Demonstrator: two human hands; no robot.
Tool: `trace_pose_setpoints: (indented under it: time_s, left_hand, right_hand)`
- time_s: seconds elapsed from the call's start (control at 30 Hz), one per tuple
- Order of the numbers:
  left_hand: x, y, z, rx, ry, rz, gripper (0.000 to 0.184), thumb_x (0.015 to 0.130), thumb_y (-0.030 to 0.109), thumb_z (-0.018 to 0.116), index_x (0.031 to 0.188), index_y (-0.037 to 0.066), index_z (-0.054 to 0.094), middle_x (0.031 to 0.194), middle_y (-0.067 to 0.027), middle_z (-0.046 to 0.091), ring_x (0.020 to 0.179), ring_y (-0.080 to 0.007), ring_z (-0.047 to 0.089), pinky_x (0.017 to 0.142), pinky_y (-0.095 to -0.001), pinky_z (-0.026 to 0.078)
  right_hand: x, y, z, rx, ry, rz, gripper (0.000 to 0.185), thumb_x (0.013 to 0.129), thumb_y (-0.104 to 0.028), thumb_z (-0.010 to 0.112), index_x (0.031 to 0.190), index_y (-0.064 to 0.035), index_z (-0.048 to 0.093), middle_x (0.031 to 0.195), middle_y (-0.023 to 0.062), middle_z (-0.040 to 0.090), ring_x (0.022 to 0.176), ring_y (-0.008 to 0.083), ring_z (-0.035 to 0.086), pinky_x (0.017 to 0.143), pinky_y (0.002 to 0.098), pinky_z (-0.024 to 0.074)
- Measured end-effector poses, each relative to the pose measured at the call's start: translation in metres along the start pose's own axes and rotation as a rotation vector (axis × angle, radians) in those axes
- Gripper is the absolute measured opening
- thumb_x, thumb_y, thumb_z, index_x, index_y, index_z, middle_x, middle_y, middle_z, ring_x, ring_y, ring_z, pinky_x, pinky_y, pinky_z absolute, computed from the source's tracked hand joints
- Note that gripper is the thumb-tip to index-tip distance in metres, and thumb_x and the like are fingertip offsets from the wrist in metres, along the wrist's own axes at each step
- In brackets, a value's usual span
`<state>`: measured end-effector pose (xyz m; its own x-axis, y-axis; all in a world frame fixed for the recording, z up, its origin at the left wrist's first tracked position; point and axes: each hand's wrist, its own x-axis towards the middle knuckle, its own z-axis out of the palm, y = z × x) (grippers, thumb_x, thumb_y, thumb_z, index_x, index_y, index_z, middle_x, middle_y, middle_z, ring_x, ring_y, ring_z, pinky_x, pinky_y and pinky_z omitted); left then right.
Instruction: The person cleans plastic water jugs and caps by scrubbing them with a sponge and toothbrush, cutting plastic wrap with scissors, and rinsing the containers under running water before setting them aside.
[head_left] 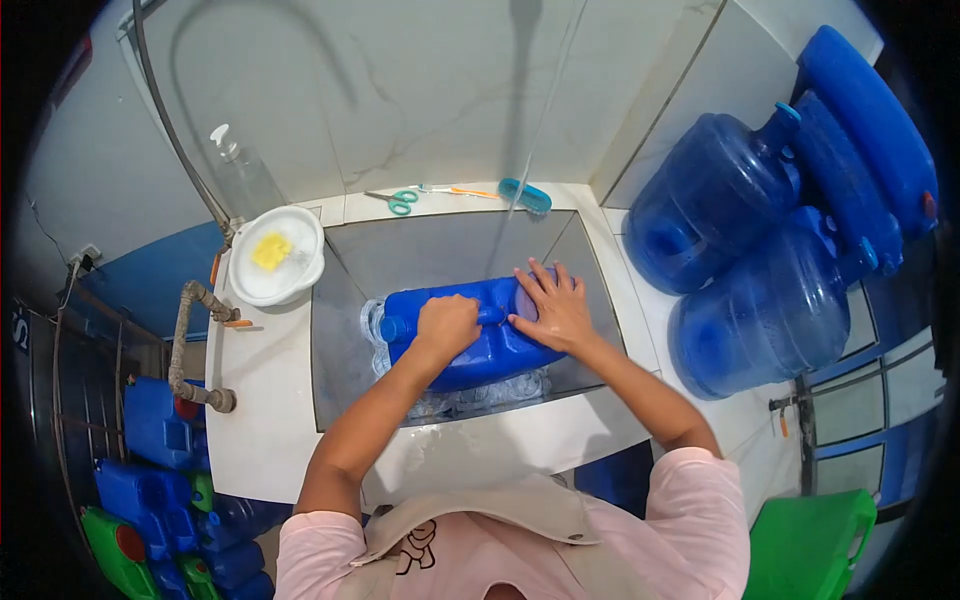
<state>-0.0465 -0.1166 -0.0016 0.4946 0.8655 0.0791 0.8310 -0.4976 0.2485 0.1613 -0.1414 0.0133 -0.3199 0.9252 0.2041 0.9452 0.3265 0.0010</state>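
Observation:
A blue plastic water jug lies in the grey sink basin, on top of several clear plastic bottles. My left hand is closed round the jug's handle, beside a small blue spout cap. Over the wide round cap at the jug's right end, my right hand has its fingers and thumb spread about the rim, gripping it. The palm hides most of that cap. A thin stream of water comes down behind the jug.
Along the back ledge lie scissors, a toothbrush and a teal scrub brush. A white basin with a yellow sponge and a pump bottle stand left. Large blue water bottles crowd the right counter, and pipes rise at left.

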Motion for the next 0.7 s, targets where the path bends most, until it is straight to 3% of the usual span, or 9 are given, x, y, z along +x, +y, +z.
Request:
trace_pose_setpoints:
  time_s: [0.07,0.13,0.2,0.27,0.33,0.43,0.5,0.53,0.7]
  left_hand:
    - [-0.008,-0.001,-0.005,-0.003,-0.002,-0.016,0.022,0.067,0.023,0.066,0.082,0.007,0.067,0.074,-0.0142,0.066,0.07,-0.0298,0.066,0.062,-0.0414,0.052]
    - [-0.021,-0.005,-0.005,-0.004,-0.011,-0.038,0.022,0.067,0.023,0.066,0.083,0.007,0.067,0.074,-0.0145,0.066,0.069,-0.0302,0.065,0.061,-0.0418,0.052]
    - [-0.03,-0.012,-0.001,-0.021,0.062,-0.053,0.022,0.067,0.023,0.066,0.081,0.007,0.066,0.073,-0.0157,0.065,0.068,-0.0311,0.065,0.06,-0.043,0.052]
    - [-0.035,-0.02,0.002,-0.017,0.06,-0.089,0.023,0.069,0.024,0.066,0.083,0.006,0.065,0.073,-0.0163,0.065,0.068,-0.0323,0.064,0.059,-0.0438,0.051]
    - [-0.033,-0.032,0.012,-0.139,0.246,-0.189,0.027,0.072,0.026,0.066,0.089,0.006,0.063,0.073,-0.0163,0.064,0.069,-0.0334,0.064,0.061,-0.0444,0.05]
    - [-0.01,-0.041,0.001,-0.201,0.212,-0.256,0.033,0.075,0.031,0.065,0.095,0.005,0.059,0.076,-0.017,0.064,0.073,-0.0352,0.063,0.064,-0.0461,0.049]
    - [0.014,-0.05,-0.002,-0.251,0.227,-0.272,0.033,0.077,0.032,0.064,0.095,0.005,0.059,0.079,-0.0176,0.064,0.075,-0.0359,0.062,0.064,-0.0467,0.049]
    - [0.028,-0.057,0.002,-0.224,0.259,-0.176,0.032,0.078,0.031,0.063,0.095,0.005,0.058,0.083,-0.0181,0.064,0.077,-0.0363,0.062,0.066,-0.0473,0.048]
    - [0.093,-0.065,0.01,-0.208,0.243,0.069,0.028,0.082,0.028,0.058,0.093,0.003,0.056,0.091,-0.0196,0.063,0.084,-0.038,0.06,0.072,-0.0492,0.047]
  right_hand:
    - [-0.007,-0.014,-0.001,-0.02,0.043,0.084,0.073,0.074,-0.058,0.054,0.136,-0.0211,0.04,0.141,0.0097,0.035,0.124,0.0416,0.032,0.093,0.0558,0.0268]
    - [-0.002,-0.022,0.001,0.004,0.171,0.066,0.062,0.079,-0.055,0.05,0.128,-0.0175,0.049,0.134,0.011,0.044,0.121,0.0386,0.038,0.095,0.0556,0.0253]
    - [0.03,-0.012,0.003,0.336,-0.045,0.216,0.047,0.085,-0.046,0.048,0.113,-0.0107,0.06,0.115,0.013,0.058,0.109,0.0367,0.049,0.094,0.0541,0.03]
    - [0.078,0.01,-0.006,0.54,0.058,0.191,0.031,0.09,-0.027,0.046,0.105,-0.0052,0.062,0.095,0.0123,0.065,0.092,0.0277,0.061,0.082,0.0431,0.0461]
    - [0.128,0.02,-0.025,0.988,0.04,0.394,0.023,0.088,-0.014,0.048,0.099,0.0013,0.061,0.082,0.0131,0.064,0.078,0.024,0.064,0.067,0.0321,0.0535]
    - [0.173,0.035,-0.029,1.338,-0.307,0.489,0.02,0.087,-0.006,0.046,0.093,0.0069,0.059,0.084,0.0145,0.063,0.076,0.0203,0.064,0.066,0.0274,0.0555]
    - [0.181,0.035,-0.033,1.421,-0.381,0.479,0.019,0.086,-0.005,0.045,0.091,0.0077,0.059,0.084,0.0149,0.062,0.075,0.0208,0.064,0.068,0.0285,0.056]
    - [0.185,0.036,-0.037,1.499,-0.456,0.476,0.019,0.085,-0.003,0.045,0.09,0.0085,0.058,0.084,0.0153,0.062,0.074,0.0213,0.064,0.07,0.0297,0.0565]
    - [0.181,0.044,-0.046,1.553,-0.43,0.513,0.018,0.083,-0.001,0.043,0.088,0.0086,0.058,0.084,0.0146,0.061,0.072,0.0211,0.064,0.07,0.0304,0.0566]
